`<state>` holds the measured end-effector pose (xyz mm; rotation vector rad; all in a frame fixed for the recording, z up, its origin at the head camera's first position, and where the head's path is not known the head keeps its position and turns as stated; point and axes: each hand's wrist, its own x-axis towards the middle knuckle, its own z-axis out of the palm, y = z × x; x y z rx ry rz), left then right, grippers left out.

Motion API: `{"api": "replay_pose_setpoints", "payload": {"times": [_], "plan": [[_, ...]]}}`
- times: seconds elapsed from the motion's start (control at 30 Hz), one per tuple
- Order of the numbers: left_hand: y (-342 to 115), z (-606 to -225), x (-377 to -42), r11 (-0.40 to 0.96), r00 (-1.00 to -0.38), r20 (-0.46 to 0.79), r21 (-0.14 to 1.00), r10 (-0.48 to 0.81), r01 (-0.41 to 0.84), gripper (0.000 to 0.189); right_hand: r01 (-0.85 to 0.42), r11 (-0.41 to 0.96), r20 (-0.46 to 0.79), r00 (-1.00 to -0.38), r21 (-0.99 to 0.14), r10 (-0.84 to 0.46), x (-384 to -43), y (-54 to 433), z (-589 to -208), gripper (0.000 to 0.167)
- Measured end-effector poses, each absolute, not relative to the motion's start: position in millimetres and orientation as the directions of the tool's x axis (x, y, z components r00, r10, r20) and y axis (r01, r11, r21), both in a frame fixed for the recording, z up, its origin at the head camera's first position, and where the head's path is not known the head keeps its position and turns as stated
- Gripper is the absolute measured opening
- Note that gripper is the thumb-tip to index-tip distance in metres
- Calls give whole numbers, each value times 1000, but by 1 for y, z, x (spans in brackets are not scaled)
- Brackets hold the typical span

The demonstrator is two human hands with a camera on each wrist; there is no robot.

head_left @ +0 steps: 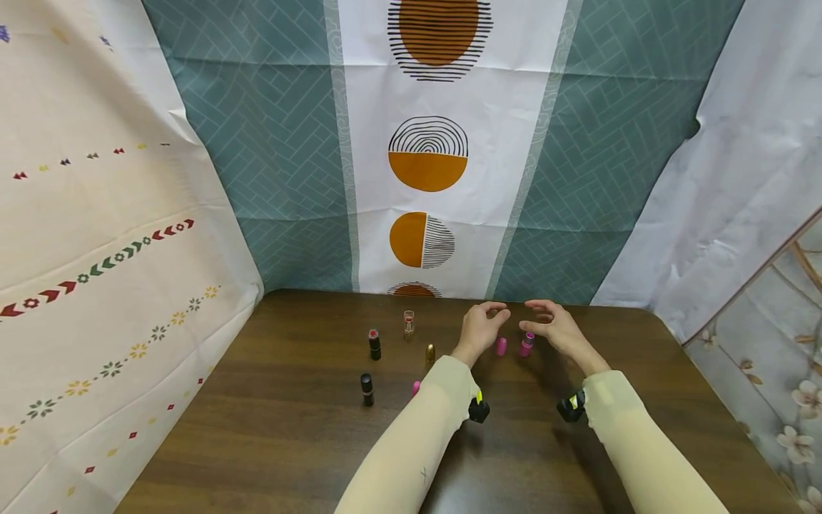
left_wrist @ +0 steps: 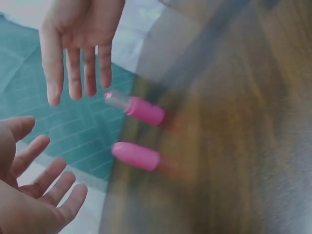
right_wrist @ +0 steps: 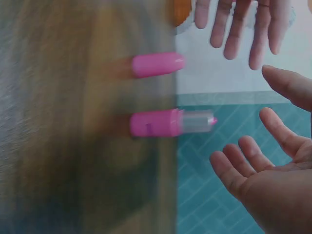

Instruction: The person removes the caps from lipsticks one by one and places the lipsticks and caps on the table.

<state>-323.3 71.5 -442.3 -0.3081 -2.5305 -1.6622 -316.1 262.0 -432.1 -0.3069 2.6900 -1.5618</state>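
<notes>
On the right half of the table, an uncapped pink lipstick (head_left: 526, 347) stands upright with its clear-sided tube and pink tip showing. Beside it, a little to the left, stands its rounded pink cap (head_left: 501, 347). My left hand (head_left: 483, 330) is raised just behind and left of the cap, fingers spread and holding nothing. Facing it, my right hand (head_left: 557, 333) hovers near the lipstick, also holding nothing. In the right wrist view, the lipstick (right_wrist: 156, 123) and cap (right_wrist: 157, 65) sit apart from both hands' fingers.
Left of my arms stand a black lipstick with a red tip (head_left: 374, 345), a closed black tube (head_left: 367, 390), a clear tube (head_left: 409, 323) and a gold tube (head_left: 430, 353). Another pink piece (head_left: 416, 387) is partly hidden by my left sleeve. A patterned curtain (head_left: 282, 178) hangs behind the table.
</notes>
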Motion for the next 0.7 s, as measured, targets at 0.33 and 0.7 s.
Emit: {"api": "replay_pose_setpoints", "payload": {"times": [0.33,0.7], "plan": [[45,-414,-333,250,-985,68,963,156,106,41,-172,376,119,-980,-911,-161,-316,250,-408,70],[10,-385,-338,193,-960,93,970,265,147,42,-218,151,193,-968,-964,-161,-315,231,-393,71]]}}
